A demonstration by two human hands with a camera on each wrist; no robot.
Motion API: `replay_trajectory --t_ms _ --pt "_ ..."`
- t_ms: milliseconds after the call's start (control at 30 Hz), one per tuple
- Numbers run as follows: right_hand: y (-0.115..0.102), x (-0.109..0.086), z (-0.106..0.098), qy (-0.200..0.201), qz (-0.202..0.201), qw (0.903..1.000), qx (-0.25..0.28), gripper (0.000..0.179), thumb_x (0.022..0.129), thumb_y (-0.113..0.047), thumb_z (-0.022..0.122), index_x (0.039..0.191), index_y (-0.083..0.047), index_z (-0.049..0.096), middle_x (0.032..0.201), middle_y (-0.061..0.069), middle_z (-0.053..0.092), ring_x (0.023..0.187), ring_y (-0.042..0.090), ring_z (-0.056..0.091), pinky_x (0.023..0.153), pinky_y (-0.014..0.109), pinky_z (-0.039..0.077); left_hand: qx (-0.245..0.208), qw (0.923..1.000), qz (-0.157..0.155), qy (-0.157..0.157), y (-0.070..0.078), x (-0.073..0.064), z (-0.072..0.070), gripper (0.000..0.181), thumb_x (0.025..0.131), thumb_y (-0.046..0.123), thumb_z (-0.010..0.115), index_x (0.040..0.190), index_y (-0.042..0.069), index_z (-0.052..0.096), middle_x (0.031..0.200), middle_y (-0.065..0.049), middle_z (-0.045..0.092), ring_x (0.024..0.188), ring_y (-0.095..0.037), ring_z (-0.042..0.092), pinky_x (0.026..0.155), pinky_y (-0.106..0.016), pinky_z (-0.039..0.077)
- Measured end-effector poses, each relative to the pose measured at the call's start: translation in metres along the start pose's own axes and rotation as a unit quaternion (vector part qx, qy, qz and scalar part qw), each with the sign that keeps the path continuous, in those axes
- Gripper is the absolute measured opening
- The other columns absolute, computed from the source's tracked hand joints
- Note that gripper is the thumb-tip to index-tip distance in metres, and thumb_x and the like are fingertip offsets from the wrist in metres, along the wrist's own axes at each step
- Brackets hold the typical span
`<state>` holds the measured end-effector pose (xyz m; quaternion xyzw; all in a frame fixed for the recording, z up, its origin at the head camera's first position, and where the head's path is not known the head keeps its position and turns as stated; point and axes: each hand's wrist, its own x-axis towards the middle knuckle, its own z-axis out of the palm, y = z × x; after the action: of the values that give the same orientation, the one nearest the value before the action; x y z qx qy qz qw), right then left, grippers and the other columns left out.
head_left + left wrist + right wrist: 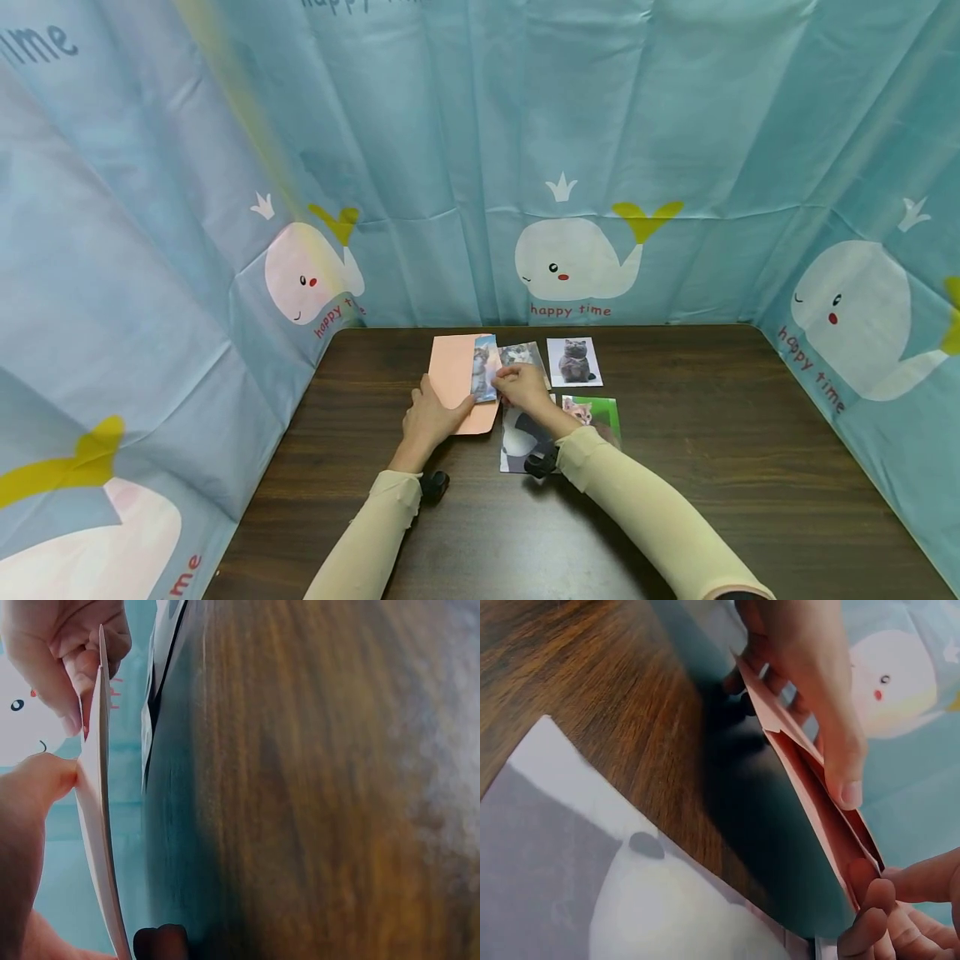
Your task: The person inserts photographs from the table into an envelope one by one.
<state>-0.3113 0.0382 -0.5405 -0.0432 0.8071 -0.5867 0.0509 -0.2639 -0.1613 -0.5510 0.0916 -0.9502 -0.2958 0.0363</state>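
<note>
A pink envelope (450, 375) is raised off the table, its mouth facing right. My left hand (431, 417) grips it at the lower side, thumb on the near face, fingers behind it in the right wrist view. A kitten picture card (482, 375) shows at the mouth, its left part apparently hidden inside the envelope. With thumb and fingertips my right hand (525, 390) pinches the card's right edge by the mouth. In the right wrist view the envelope (810, 799) gapes along its edge, the right hand (907, 907) at its lower end.
Several animal picture cards lie to the right: a grey cat card (574, 362), a partly covered card (525, 356), a green-edged kitten card (603, 414) and a grey-and-white card (517, 442) under the right wrist. A whale-printed curtain (465, 275) surrounds the dark wooden table (735, 467).
</note>
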Motion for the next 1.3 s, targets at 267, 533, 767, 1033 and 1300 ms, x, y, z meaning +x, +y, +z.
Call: replay_trajectory --t_ms 267,533,767,1033,1300 --pt "-0.004 0.004 0.010 0.003 -0.014 0.9991 -0.039 0.014 0.090 -0.011 0.074 0.096 0.001 0.071 0.069 0.005 0.071 0.051 0.014 0.063 0.047 0.024 0.046 -0.001 1.0000 -0.001 0.001 0.000 -0.001 0.000 0.120 0.077 0.075 0.066 0.155 -0.003 0.020 0.139 -0.033 0.042 0.114 -0.055 0.054 0.091 -0.068 0.044" --pt "-0.010 0.006 0.019 -0.002 -0.003 0.9968 -0.080 0.015 0.089 -0.014 0.075 0.096 -0.001 0.072 0.073 0.004 0.073 0.051 0.007 0.059 0.048 0.021 0.045 0.000 1.0000 0.001 0.006 0.001 -0.002 0.001 0.120 0.077 0.075 0.066 0.155 -0.002 0.021 0.137 -0.032 0.044 0.112 -0.053 0.056 0.090 -0.066 0.045" --pt "-0.014 0.008 0.026 0.000 0.009 0.9961 -0.087 0.014 0.087 -0.015 0.077 0.094 -0.004 0.072 0.076 0.007 0.075 0.046 0.005 0.055 0.045 0.019 0.043 -0.003 0.9999 0.000 0.012 0.000 -0.003 0.002 0.118 0.076 0.075 0.067 0.155 -0.001 0.023 0.136 -0.031 0.045 0.111 -0.053 0.057 0.089 -0.065 0.047" --pt "-0.017 0.010 0.031 -0.010 0.030 0.9964 -0.079 0.014 0.087 -0.013 0.077 0.096 -0.003 0.071 0.080 0.013 0.074 0.047 0.006 0.057 0.044 0.020 0.046 0.002 1.0000 0.001 0.007 -0.001 -0.002 0.003 0.118 0.078 0.074 0.066 0.155 -0.002 0.022 0.137 -0.031 0.044 0.110 -0.053 0.057 0.088 -0.066 0.046" --pt "-0.020 0.012 0.029 -0.009 0.020 0.9945 -0.102 0.015 0.090 -0.016 0.074 0.096 -0.003 0.072 0.075 0.014 0.073 0.044 0.008 0.054 0.042 0.021 0.041 -0.006 0.9999 0.003 0.008 -0.001 -0.001 0.002 0.117 0.077 0.073 0.068 0.154 -0.002 0.023 0.135 -0.031 0.045 0.109 -0.053 0.057 0.088 -0.065 0.046"
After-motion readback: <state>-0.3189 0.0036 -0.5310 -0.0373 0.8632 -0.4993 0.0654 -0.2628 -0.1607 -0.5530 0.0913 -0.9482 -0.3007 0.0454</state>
